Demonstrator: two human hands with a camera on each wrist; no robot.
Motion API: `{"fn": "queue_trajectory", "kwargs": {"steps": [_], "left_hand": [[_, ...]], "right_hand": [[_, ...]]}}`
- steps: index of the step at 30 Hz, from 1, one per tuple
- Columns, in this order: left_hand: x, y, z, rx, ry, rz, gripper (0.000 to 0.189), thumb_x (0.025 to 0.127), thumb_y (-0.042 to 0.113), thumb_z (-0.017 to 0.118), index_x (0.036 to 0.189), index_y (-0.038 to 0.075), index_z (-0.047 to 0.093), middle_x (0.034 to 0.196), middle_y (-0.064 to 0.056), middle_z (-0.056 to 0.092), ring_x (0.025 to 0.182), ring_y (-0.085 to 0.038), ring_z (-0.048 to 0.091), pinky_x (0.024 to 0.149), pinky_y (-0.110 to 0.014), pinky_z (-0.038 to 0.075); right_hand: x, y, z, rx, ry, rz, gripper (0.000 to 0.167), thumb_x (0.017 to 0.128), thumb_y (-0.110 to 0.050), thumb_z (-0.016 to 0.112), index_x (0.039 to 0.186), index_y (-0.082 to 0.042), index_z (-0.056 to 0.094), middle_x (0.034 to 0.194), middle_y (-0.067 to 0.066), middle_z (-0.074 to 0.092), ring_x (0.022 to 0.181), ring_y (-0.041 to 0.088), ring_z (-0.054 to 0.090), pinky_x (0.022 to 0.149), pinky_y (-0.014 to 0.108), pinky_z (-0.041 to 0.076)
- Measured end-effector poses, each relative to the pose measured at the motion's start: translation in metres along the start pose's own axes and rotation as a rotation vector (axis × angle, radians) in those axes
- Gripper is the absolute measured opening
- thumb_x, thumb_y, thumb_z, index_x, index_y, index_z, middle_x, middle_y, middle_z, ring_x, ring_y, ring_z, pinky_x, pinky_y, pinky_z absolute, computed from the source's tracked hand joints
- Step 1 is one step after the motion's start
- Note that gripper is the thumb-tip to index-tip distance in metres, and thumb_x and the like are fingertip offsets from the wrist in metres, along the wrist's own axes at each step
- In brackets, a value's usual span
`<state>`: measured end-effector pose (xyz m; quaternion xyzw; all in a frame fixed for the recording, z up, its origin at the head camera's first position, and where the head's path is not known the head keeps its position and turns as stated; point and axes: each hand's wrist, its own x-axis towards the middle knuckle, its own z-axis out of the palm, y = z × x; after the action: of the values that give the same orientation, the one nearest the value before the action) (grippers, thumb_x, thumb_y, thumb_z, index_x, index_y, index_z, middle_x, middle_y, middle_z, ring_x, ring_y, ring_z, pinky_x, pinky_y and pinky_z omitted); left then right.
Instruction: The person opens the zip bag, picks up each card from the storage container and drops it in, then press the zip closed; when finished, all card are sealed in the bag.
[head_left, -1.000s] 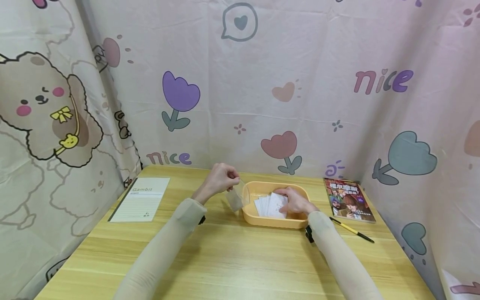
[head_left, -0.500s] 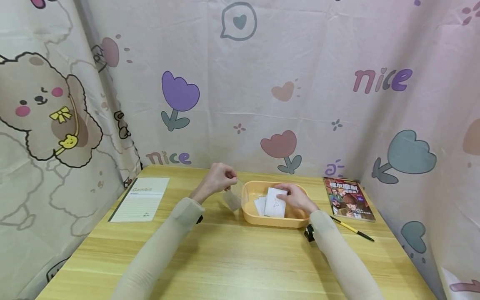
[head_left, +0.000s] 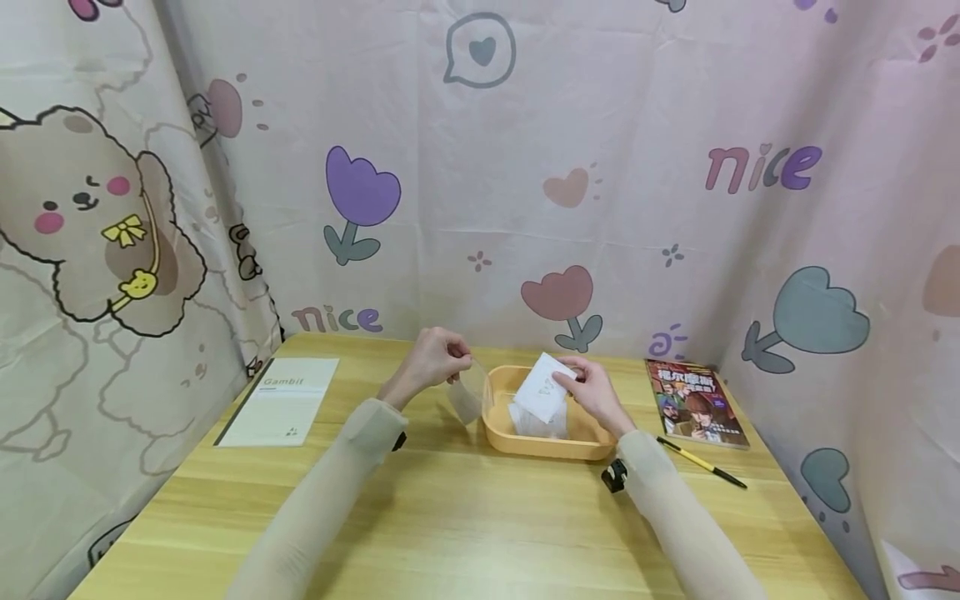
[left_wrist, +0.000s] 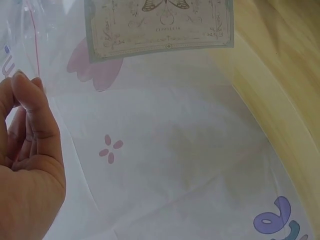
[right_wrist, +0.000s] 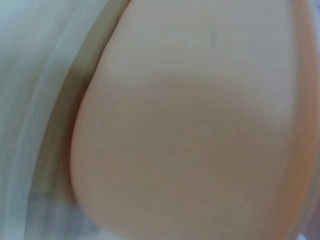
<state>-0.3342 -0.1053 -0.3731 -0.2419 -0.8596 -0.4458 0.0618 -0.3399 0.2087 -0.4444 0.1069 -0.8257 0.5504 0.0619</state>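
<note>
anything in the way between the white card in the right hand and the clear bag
Nothing visible stands between the white card, in the right hand above the yellow tray, and the clear bag in the left hand. The tray seems to lie below that path.

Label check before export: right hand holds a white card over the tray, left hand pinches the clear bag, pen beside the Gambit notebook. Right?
One slip: the head view shows the pen beside the magazine, not the notebook. Rest stands: right hand holds a white card over the tray, left hand pinches the clear bag.
</note>
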Motion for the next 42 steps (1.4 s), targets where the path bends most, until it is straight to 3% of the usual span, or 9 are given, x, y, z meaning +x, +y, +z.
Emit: {"fn": "queue_trajectory", "kwargs": {"steps": [5, 9, 15, 19, 25, 36, 42], "left_hand": [[0.001, -0.001, 0.003, 0.001, 0.018, -0.004, 0.008, 0.082, 0.002, 0.065, 0.079, 0.003, 0.073, 0.071, -0.013, 0.071, 0.047, -0.015, 0.062, 0.043, -0.027, 0.053], [0.002, 0.0, 0.002, 0.003, 0.038, -0.016, 0.008, 0.081, 0.0, 0.066, 0.078, 0.004, 0.072, 0.068, -0.009, 0.07, 0.048, -0.016, 0.062, 0.045, -0.029, 0.055], [0.003, 0.002, -0.001, 0.005, 0.039, -0.022, 0.009, 0.08, 0.0, 0.065, 0.076, 0.004, 0.072, 0.067, -0.007, 0.069, 0.048, -0.016, 0.063, 0.047, -0.033, 0.057], [0.003, 0.002, -0.001, 0.015, 0.039, -0.02, 0.009, 0.08, 0.001, 0.065, 0.076, 0.005, 0.072, 0.066, -0.005, 0.069, 0.047, -0.016, 0.063, 0.044, -0.029, 0.054], [0.002, 0.001, 0.0, 0.024, 0.042, -0.013, 0.009, 0.081, 0.002, 0.066, 0.076, 0.006, 0.072, 0.066, -0.004, 0.069, 0.047, -0.016, 0.063, 0.044, -0.029, 0.054], [0.001, 0.004, 0.002, 0.003, 0.034, -0.037, 0.007, 0.08, 0.002, 0.068, 0.076, 0.006, 0.072, 0.066, -0.004, 0.069, 0.046, -0.016, 0.062, 0.046, -0.031, 0.056], [0.001, 0.004, 0.003, -0.004, 0.023, -0.072, 0.007, 0.08, 0.003, 0.067, 0.078, 0.006, 0.073, 0.068, -0.005, 0.07, 0.048, -0.017, 0.063, 0.049, -0.034, 0.058]], "right_hand": [[-0.009, -0.018, 0.005, 0.192, -0.019, 0.017, 0.036, 0.093, -0.014, 0.066, 0.127, -0.001, 0.06, 0.069, 0.001, 0.065, 0.051, 0.011, 0.053, 0.045, 0.019, 0.042], [-0.017, -0.037, 0.008, 0.277, -0.025, -0.008, 0.038, 0.093, -0.007, 0.065, 0.127, 0.005, 0.057, 0.074, 0.005, 0.069, 0.052, 0.013, 0.058, 0.046, 0.022, 0.047], [-0.018, -0.044, 0.017, 0.374, 0.052, -0.034, 0.036, 0.093, -0.004, 0.063, 0.127, 0.005, 0.055, 0.069, -0.001, 0.067, 0.051, 0.009, 0.059, 0.049, 0.021, 0.05], [-0.017, -0.045, 0.025, 0.431, 0.098, -0.098, 0.031, 0.093, -0.004, 0.063, 0.12, 0.009, 0.054, 0.068, -0.005, 0.067, 0.05, 0.008, 0.059, 0.049, 0.02, 0.052], [-0.023, -0.054, 0.034, 0.477, 0.118, -0.168, 0.023, 0.092, -0.004, 0.063, 0.108, 0.009, 0.055, 0.069, -0.003, 0.069, 0.049, 0.009, 0.062, 0.05, 0.022, 0.054], [-0.027, -0.056, 0.054, 0.516, 0.118, -0.205, 0.025, 0.092, 0.0, 0.063, 0.107, 0.016, 0.051, 0.07, -0.003, 0.069, 0.052, 0.011, 0.065, 0.052, 0.024, 0.056], [-0.04, -0.076, 0.057, 0.416, 0.132, -0.247, 0.016, 0.09, 0.006, 0.062, 0.102, 0.015, 0.055, 0.07, 0.018, 0.067, 0.051, 0.015, 0.066, 0.051, 0.028, 0.058]]}}
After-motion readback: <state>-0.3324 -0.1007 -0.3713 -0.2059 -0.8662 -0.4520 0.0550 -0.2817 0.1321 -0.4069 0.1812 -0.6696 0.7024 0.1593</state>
